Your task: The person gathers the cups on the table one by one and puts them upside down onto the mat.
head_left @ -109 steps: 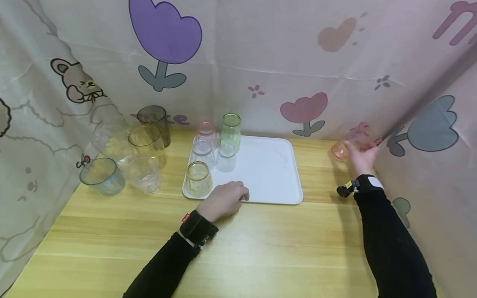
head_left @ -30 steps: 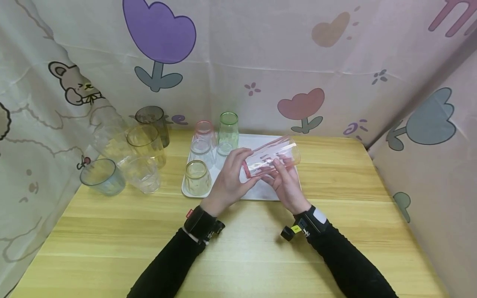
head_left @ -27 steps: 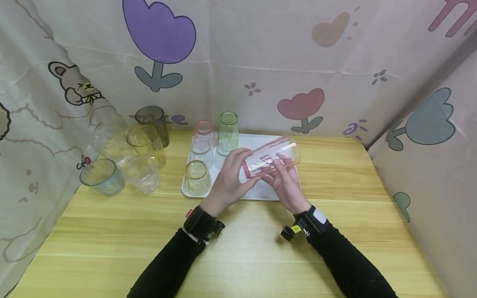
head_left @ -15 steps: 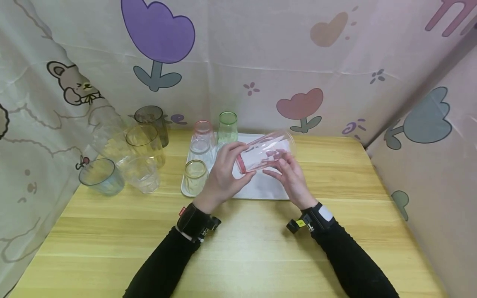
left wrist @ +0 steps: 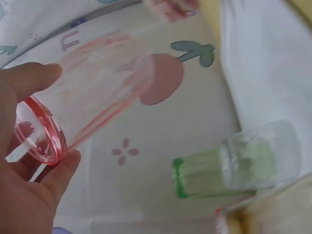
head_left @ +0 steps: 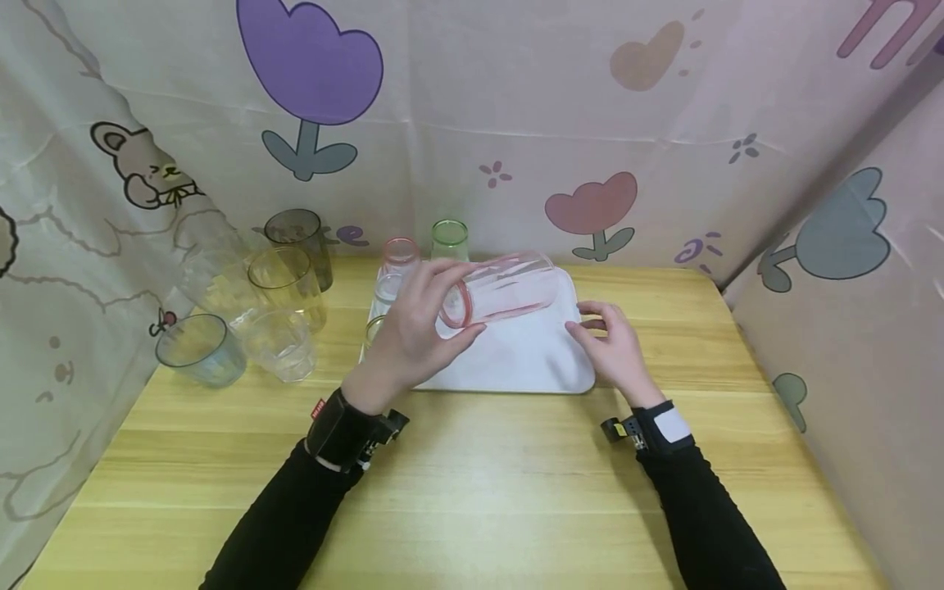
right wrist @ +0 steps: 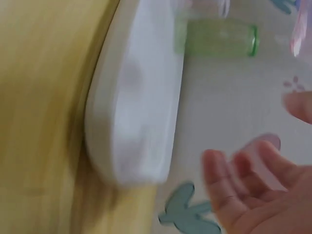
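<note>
My left hand [head_left: 413, 328] grips a clear pink glass [head_left: 512, 287] by its thick red-tinted base, thumb on one side and fingers on the other. The glass is tilted over the white tray [head_left: 516, 369], its mouth pointing right. In the left wrist view the pink glass [left wrist: 97, 87] shows its base between thumb and fingers. Near the tray's right edge is my right hand [head_left: 615, 348], fingers loosely bent with nothing between them. Upside down on the tray's left part stand a green glass [head_left: 450, 238], a small pink glass [head_left: 401, 252] and others partly hidden by my left hand.
On the left of the wooden table [head_left: 472, 492] stand several more glasses: a dark grey one [head_left: 298, 238], an amber one [head_left: 283, 283], a bluish one [head_left: 201, 352] and a clear one [head_left: 283, 352]. A printed curtain [head_left: 487, 98] hangs behind and at both sides.
The pink glass came from the far right in my right hand and passed to my left. My right hand has let go and moved right; my left hand has shifted left with the glass.
</note>
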The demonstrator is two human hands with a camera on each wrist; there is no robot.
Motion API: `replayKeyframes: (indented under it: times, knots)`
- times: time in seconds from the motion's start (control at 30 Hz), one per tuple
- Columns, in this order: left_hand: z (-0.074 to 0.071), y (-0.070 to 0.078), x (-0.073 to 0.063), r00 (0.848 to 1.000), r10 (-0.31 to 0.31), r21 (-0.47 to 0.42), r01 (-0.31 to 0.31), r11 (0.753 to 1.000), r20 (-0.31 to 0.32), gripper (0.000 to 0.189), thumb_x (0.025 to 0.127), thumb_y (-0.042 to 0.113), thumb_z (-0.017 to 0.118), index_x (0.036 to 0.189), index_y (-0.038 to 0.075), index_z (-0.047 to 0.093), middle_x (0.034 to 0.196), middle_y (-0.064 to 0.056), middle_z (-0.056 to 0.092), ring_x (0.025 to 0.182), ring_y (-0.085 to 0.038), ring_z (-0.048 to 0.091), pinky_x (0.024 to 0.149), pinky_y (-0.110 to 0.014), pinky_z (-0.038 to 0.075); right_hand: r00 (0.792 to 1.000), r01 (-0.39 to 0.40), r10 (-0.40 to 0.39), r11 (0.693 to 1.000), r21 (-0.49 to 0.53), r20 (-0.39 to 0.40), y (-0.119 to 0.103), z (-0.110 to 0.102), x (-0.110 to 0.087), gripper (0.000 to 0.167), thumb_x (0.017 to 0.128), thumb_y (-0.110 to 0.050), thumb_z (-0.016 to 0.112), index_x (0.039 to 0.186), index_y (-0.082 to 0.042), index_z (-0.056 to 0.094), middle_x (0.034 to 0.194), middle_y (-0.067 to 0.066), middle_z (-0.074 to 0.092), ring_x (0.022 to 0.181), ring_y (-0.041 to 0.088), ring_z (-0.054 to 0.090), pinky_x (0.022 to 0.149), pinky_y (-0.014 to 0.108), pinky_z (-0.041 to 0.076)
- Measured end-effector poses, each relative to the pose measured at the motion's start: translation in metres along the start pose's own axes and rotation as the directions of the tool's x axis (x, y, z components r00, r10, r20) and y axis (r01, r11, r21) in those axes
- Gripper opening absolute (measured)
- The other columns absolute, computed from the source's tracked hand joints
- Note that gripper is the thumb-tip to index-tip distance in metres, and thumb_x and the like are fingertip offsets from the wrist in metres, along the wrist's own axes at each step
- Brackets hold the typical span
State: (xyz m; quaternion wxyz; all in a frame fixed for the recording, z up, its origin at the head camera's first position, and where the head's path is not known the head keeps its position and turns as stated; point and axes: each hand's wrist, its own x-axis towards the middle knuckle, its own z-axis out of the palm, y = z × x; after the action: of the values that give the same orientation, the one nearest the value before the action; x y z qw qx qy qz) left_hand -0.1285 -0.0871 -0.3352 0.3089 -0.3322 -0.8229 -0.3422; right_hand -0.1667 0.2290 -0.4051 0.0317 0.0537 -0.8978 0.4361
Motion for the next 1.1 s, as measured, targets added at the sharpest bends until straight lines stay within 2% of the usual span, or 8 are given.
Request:
replayKeyframes:
  times: [0.1, 0.23, 0.37, 0.6, 0.83, 1.1]
  knots:
    - [-0.012, 0.0, 0.003, 1.0, 0.005, 0.017, -0.005, 1.0, 0.024, 0.069, 0.081, 0.015, 0.088, 0.139, -0.001, 0.055, 0.134, -0.019, 0.06, 0.126, -0.034, 0.055, 0.113, -0.043, 0.047, 0.998, -0.015, 0.025, 0.988, -0.151, 0.066, 0.005, -0.006, -0.001, 0.056, 0.101, -0.03, 0.064, 0.145, 0.003, 0.051, 0.139, 0.027, 0.054, 0.119, 0.044, 0.063, 0.096, 0.054, 0.059]
    - [-0.025, 0.0, 0.006, 0.997, -0.01, 0.049, 0.007, 0.999, 0.071, 0.071, 0.082, 0.018, 0.088, 0.14, -0.002, 0.054, 0.137, -0.018, 0.061, 0.127, -0.034, 0.055, 0.116, -0.045, 0.043, 0.986, -0.015, 0.065, 0.952, -0.306, 0.153, 0.01, -0.009, -0.001, 0.06, 0.099, -0.026, 0.066, 0.146, 0.008, 0.049, 0.13, 0.031, 0.059, 0.114, 0.045, 0.064, 0.093, 0.056, 0.057]
    - [-0.033, 0.0, 0.006, 0.991, -0.044, 0.072, 0.035, 0.997, 0.128, 0.071, 0.084, 0.02, 0.086, 0.142, -0.001, 0.052, 0.141, -0.017, 0.06, 0.132, -0.033, 0.053, 0.12, -0.046, 0.04, 0.976, 0.0, 0.083, 0.925, -0.38, 0.202, 0.017, -0.008, 0.0, 0.058, 0.097, -0.018, 0.067, 0.144, 0.012, 0.049, 0.124, 0.032, 0.062, 0.111, 0.043, 0.062, 0.096, 0.056, 0.054]
    - [-0.036, -0.002, 0.003, 0.978, -0.075, 0.102, 0.055, 0.993, 0.195, 0.073, 0.087, 0.02, 0.083, 0.148, 0.0, 0.05, 0.141, -0.018, 0.059, 0.134, -0.036, 0.051, 0.117, -0.049, 0.044, 0.976, 0.014, 0.077, 0.91, -0.415, 0.201, 0.024, -0.007, 0.002, 0.052, 0.089, 0.0, 0.068, 0.138, 0.014, 0.054, 0.114, 0.03, 0.067, 0.105, 0.04, 0.062, 0.095, 0.057, 0.053]
    - [-0.033, -0.006, -0.002, 0.962, -0.101, 0.141, 0.067, 0.988, 0.254, 0.071, 0.09, 0.021, 0.08, 0.151, 0.001, 0.049, 0.142, -0.018, 0.057, 0.136, -0.039, 0.049, 0.116, -0.051, 0.047, 0.975, 0.005, 0.088, 0.907, -0.42, 0.203, 0.027, -0.006, 0.003, 0.051, 0.089, 0.002, 0.068, 0.137, 0.014, 0.055, 0.113, 0.03, 0.068, 0.104, 0.04, 0.063, 0.093, 0.055, 0.055]
    - [-0.031, -0.008, -0.007, 0.913, -0.198, 0.177, 0.142, 0.974, 0.357, 0.068, 0.093, 0.026, 0.077, 0.151, 0.004, 0.05, 0.147, -0.018, 0.053, 0.14, -0.038, 0.048, 0.115, -0.053, 0.048, 0.971, -0.022, 0.119, 0.91, -0.415, 0.209, 0.027, -0.006, 0.004, 0.051, 0.09, 0.001, 0.067, 0.138, 0.012, 0.055, 0.119, 0.03, 0.067, 0.11, 0.041, 0.063, 0.095, 0.054, 0.056]
